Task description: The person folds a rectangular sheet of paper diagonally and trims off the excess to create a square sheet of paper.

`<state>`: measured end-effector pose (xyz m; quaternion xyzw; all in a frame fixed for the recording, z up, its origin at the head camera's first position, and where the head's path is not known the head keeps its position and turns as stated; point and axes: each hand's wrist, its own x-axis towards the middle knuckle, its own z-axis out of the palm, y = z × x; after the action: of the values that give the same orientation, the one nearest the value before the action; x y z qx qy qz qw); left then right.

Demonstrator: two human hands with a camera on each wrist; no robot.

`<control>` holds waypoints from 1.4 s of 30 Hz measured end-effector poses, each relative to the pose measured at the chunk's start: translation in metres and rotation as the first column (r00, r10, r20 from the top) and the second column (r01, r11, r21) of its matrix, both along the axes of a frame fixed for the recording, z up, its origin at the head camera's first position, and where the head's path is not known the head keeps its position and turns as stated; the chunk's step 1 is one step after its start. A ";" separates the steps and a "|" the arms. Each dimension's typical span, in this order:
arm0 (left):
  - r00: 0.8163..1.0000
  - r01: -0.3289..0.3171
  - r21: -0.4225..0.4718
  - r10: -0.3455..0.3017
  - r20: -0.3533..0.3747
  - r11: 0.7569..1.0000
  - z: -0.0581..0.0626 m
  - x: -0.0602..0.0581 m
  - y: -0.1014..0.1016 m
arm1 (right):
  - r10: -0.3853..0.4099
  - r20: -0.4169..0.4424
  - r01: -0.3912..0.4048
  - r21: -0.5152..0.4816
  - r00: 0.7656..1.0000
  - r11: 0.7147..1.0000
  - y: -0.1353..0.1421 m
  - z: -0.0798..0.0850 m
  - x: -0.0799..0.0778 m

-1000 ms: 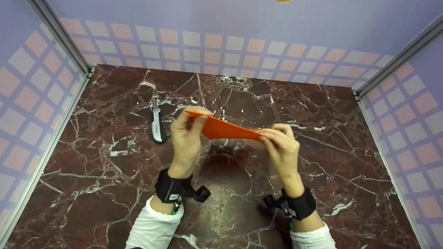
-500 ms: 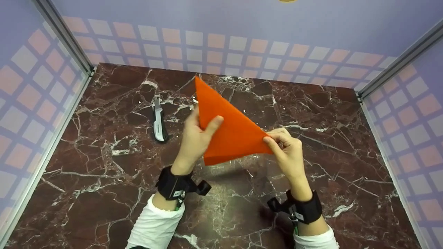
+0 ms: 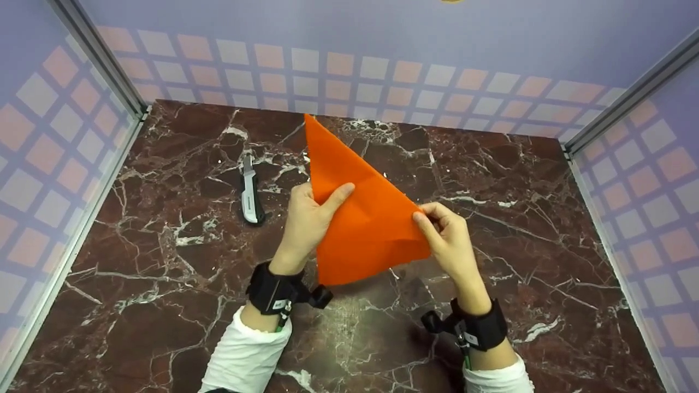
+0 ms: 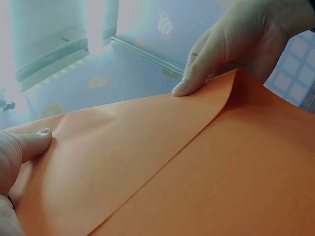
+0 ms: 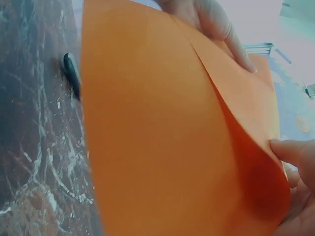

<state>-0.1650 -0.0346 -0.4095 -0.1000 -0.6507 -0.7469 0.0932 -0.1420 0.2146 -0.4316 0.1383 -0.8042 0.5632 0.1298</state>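
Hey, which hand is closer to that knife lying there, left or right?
Left. The left hand holds the orange paper just to the right of the knife, not touching it. The right hand is farther away, at the paper's far side.

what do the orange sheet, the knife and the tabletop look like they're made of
Orange sheet: probably matt paper or thin card; it bends smoothly and shows soft dents. Knife: likely a plastic handle, smooth grey and black, with a grey, metal-looking blade. Tabletop: marble or a marble print, fairly glossy, dark red-brown with pale veins and a bright reflection.
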 end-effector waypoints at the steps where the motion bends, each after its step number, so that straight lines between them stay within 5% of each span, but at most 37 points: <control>1: 1.000 -0.012 0.005 0.012 -0.003 1.000 0.000 0.000 -0.001 | -0.004 -0.001 0.004 0.013 1.000 1.000 -0.001 0.000 0.000; 10: 0.998 -0.065 0.047 0.064 0.018 0.997 0.003 -0.003 -0.011 | -0.038 -0.080 0.042 0.046 0.996 0.998 0.007 -0.002 -0.004; 27: 1.000 -0.020 0.172 0.022 -0.008 0.985 0.002 -0.004 -0.014 | -0.125 -0.019 0.125 -0.014 0.992 0.992 0.027 0.000 -0.011; 42: 0.965 -0.167 0.280 0.215 -0.150 0.945 0.000 -0.008 -0.019 | -0.040 -0.085 0.035 -0.055 0.996 0.998 0.031 0.006 -0.006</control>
<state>-0.1731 -0.0534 -0.4096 -0.0894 -0.5407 -0.8025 0.2357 -0.1481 0.2456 -0.4259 0.1438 -0.7851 0.5754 0.1786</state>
